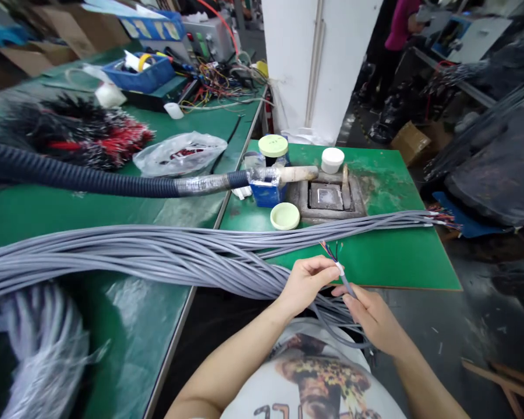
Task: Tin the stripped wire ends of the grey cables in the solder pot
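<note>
Close to my body, a grey cable (pixel 346 283) is held between both hands. Its stripped end points up and away, with several thin coloured wires (pixel 330 251) fanned out above a white band (pixel 340 268). My left hand (pixel 308 282) pinches the cable at the white band with thumb and fingers. Lower down, my right hand (pixel 369 314) is closed around the grey jacket. A thick bundle of grey cables (pixel 227 256) runs across the tables just beyond my hands, and more of its strands hang below them by my shirt.
Past the bundle sit a solder pot (pixel 327 198), a ribbed extraction hose (pixel 148 185), a blue box (pixel 266 195), a pale green lid (pixel 284 216) and a white jar (pixel 332 159). A coil of grey cable (pixel 48 355) lies at lower left. A person (pixel 399 35) stands far right.
</note>
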`<state>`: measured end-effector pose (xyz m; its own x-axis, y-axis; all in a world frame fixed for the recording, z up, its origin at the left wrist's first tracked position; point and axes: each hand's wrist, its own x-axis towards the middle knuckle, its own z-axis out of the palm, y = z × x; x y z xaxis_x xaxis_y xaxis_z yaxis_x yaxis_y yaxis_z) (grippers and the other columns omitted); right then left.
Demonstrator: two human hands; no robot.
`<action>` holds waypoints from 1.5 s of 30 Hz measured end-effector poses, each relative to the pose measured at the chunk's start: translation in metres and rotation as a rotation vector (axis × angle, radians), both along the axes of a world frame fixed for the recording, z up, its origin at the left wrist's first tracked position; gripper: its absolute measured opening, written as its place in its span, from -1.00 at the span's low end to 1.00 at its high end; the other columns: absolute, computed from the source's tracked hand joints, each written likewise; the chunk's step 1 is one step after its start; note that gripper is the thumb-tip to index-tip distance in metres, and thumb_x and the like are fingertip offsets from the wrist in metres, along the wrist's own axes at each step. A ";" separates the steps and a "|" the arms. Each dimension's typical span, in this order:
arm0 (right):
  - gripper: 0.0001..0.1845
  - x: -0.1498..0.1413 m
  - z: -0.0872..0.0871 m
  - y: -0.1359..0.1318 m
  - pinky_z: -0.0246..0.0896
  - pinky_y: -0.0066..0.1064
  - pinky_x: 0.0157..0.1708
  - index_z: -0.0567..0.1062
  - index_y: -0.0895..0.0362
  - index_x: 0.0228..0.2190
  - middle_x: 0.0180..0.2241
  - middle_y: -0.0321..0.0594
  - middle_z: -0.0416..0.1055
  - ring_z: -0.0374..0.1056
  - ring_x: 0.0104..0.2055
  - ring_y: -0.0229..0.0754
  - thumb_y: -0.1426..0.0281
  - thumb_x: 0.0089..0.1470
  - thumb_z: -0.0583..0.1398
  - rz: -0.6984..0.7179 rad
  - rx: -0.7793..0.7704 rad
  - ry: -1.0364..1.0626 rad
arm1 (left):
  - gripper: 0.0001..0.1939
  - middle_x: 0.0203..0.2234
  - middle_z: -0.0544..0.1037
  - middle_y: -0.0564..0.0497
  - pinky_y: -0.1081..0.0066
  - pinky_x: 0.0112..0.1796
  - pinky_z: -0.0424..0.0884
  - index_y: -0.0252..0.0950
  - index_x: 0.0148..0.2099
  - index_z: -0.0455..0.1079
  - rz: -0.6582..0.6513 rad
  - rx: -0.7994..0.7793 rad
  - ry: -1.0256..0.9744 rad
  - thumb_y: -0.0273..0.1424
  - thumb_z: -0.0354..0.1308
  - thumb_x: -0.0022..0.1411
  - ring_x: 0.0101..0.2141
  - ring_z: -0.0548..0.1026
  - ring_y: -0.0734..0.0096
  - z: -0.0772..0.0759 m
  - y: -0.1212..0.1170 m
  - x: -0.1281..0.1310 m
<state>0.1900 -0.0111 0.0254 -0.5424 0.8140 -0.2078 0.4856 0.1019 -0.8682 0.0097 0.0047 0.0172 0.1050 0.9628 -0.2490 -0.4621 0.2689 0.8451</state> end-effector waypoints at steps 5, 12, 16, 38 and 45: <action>-0.65 -0.005 -0.001 0.009 -0.01 -0.48 -0.57 0.42 0.17 -0.22 -0.64 -0.41 0.16 0.08 -0.61 -0.34 0.22 0.28 -0.05 0.024 -0.033 0.039 | -0.68 -0.65 0.42 0.11 0.55 -0.49 0.24 -0.37 -0.53 0.40 0.051 -0.023 -0.040 -0.22 0.37 -0.06 -0.60 0.29 0.63 -0.002 0.001 0.006; -0.64 -0.013 0.005 0.020 0.00 -0.47 -0.57 0.36 0.13 -0.41 -0.68 -0.42 0.11 0.07 -0.63 -0.34 0.18 0.27 -0.04 -0.111 -0.029 0.127 | -0.71 -0.59 0.47 0.08 0.52 -0.43 0.33 -0.36 -0.41 0.42 0.045 -0.054 -0.144 -0.25 0.38 -0.05 -0.56 0.39 0.57 -0.005 0.003 0.009; -0.63 -0.016 0.006 0.020 0.02 -0.46 -0.56 0.39 0.16 -0.30 -0.70 -0.46 0.07 0.06 -0.64 -0.33 0.15 0.27 -0.04 -0.131 -0.102 0.167 | -0.75 -0.53 0.48 0.08 0.58 -0.43 0.27 -0.35 -0.30 0.45 0.125 -0.026 -0.163 -0.33 0.35 -0.01 -0.54 0.34 0.64 -0.008 0.005 0.003; -0.66 -0.021 -0.008 0.019 0.03 -0.49 -0.61 0.42 0.19 -0.37 -0.78 -0.50 0.04 0.01 -0.72 -0.39 0.20 0.26 0.02 -0.125 -0.261 0.438 | -0.82 -0.59 0.47 0.08 0.56 -0.46 0.29 -0.36 -0.32 0.41 0.178 -0.010 -0.494 -0.38 0.28 0.04 -0.57 0.38 0.60 -0.019 0.011 0.002; -0.63 -0.021 -0.009 0.021 0.01 -0.51 -0.68 0.43 0.20 -0.42 -0.80 -0.53 -0.03 -0.08 -0.76 -0.41 0.17 0.21 0.08 -0.006 -0.470 0.559 | -0.76 -0.65 0.39 0.07 0.58 -0.59 0.15 -0.42 -0.37 0.46 -0.109 0.011 -0.477 -0.35 0.35 -0.06 -0.65 0.27 0.65 -0.023 0.023 -0.015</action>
